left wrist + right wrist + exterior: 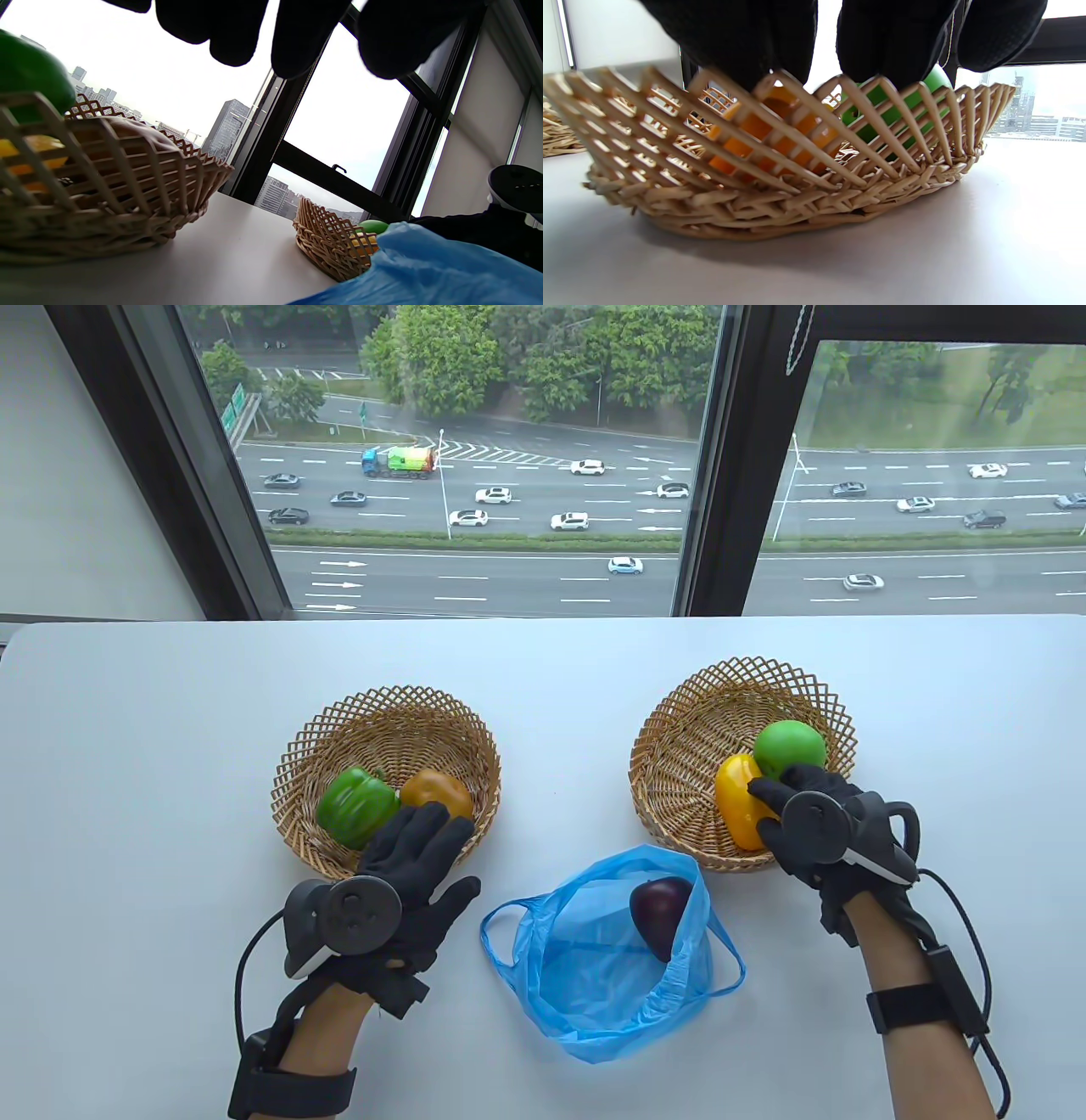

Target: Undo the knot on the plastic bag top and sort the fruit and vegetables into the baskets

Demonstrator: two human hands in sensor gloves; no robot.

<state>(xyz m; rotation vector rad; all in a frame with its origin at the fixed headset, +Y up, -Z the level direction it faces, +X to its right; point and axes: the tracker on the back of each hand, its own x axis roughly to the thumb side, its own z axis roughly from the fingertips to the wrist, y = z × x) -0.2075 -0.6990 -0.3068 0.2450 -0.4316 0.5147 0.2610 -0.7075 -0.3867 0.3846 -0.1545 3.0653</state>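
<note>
Lying open on the table (127, 729), near the front edge and between the two baskets, the blue bag (594, 967) has its knot undone, and a dark purple fruit (660, 913) sits inside it at the right. The left basket (386, 725) holds a green pepper (355, 806) and an orange pepper (434, 791). The left hand (407, 874) reaches over the near rim of this basket with straight, spread fingers; they are close to the orange pepper but hold nothing. The right basket (704, 712) holds a yellow pepper (736, 806) and a green apple (789, 746), touching each other. The right hand (819, 831) is over the near rim of that basket, its fingers curled down on the yellow pepper and touching the apple; I cannot tell if it really grips the pepper.
</note>
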